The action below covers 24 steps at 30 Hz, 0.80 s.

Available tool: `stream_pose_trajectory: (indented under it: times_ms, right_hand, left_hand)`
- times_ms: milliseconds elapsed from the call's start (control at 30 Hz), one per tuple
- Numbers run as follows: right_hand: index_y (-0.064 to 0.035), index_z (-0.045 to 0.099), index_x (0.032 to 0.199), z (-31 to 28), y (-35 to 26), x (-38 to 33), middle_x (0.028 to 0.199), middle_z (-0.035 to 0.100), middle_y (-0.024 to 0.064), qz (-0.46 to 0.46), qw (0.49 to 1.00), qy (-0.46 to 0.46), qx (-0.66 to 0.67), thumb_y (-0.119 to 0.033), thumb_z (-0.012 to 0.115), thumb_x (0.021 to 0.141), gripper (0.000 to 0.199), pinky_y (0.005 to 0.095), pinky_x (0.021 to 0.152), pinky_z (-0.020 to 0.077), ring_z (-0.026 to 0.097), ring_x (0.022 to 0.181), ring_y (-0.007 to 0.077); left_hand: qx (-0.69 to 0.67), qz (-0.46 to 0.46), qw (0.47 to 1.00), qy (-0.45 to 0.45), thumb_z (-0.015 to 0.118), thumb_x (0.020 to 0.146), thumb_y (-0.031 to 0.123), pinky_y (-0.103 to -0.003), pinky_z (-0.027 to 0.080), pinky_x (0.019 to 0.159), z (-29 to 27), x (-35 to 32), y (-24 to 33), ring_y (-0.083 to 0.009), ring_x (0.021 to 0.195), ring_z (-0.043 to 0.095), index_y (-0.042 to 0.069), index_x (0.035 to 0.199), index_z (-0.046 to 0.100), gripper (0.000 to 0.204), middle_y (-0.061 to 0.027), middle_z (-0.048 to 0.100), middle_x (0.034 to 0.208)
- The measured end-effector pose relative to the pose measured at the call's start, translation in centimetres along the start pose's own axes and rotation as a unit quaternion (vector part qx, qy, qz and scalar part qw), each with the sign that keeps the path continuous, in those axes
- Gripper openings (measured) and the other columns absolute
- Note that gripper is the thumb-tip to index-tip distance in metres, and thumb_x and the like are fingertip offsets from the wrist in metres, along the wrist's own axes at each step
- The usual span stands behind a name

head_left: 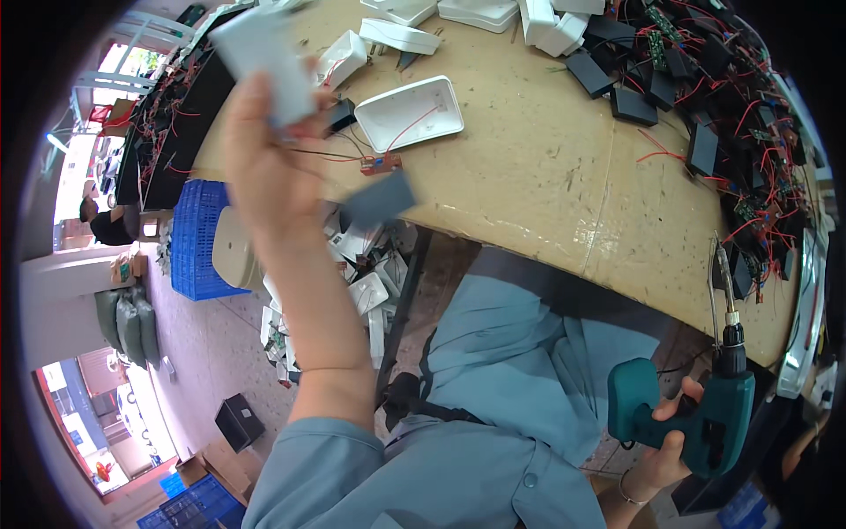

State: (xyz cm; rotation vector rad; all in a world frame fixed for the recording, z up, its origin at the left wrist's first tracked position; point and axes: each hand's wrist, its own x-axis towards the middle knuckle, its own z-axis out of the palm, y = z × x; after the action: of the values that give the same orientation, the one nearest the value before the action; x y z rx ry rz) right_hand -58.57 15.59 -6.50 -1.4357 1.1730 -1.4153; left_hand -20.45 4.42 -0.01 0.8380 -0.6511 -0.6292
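Observation:
My left hand [275,167], raised over the table's left side, is closed around a white plastic case [264,66]; both are smeared by motion. Below it, thin wires run to a small reddish-brown circuit board [381,165]. A dark grey block [379,201], also blurred, hangs at the table's front edge; whether a wire holds it I cannot tell. Beside the hand lies an open white case half [410,115] with a red wire across it. At the lower right my right hand [665,445] grips a teal pistol-shaped soldering gun [727,414], its metal tip pointing up.
White cases [401,37] line the table's far side. Black blocks, circuit boards and red wires [696,79] are heaped along the right. Under the table sits a pile of white casings [366,295]. A blue crate [198,238] stands on the floor at left, near a distant person [113,225].

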Motion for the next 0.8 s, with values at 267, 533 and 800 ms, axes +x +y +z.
stream_pose_trajectory:
  times_ms: [267, 533, 800]
  right_hand:
    - [0.0073, 0.034, 0.12, 0.6, -0.4, 0.6, 0.108, 0.051, 0.0215, -0.009, 1.0, -0.001, -0.016, -0.028, 0.063, 0.077, 0.062, 0.0244, 0.057, 0.0435, 0.052, 0.066, 0.0136]
    - [0.0089, 0.035, 0.118, 0.9, -0.4, 0.8, 0.109, 0.051, 0.023, -0.011, 0.999, 0.019, -0.038, -0.032, 0.063, 0.077, 0.064, 0.0232, 0.057, 0.0429, 0.051, 0.064, 0.0125]
    - [0.0098, 0.04, 0.115, 1.5, -1.1, 1.0, 0.106, 0.053, 0.022, 0.005, 0.999, 0.041, -0.028, -0.036, 0.067, 0.073, 0.068, 0.0218, 0.057, 0.0436, 0.054, 0.064, 0.0129]
  left_hand:
    - [0.62, 0.199, 0.754, -0.085, 0.067, 0.07, 0.024, -0.026, 0.042, 0.072, -6.6, 8.7, -1.2, -0.017, 0.084, 0.055, 0.001, 0.109, 0.048, 0.049, -0.0122, 0.055, 0.099]
    - [0.744, 0.485, 0.458, -0.05, 0.062, 0.068, 0.037, -0.038, 0.04, 0.08, -3.8, 9.0, -2.5, -0.0306, 0.095, 0.053, 0.011, 0.107, 0.054, 0.047, -0.0162, 0.052, 0.109]
    - [0.832, 0.032, 0.489, -0.259, 0.049, 0.082, 0.02, -0.033, 0.045, 0.064, 4.0, 9.9, -5.5, -0.0213, 0.071, 0.057, 0.003, 0.095, 0.057, 0.023, -0.0102, 0.058, 0.075]
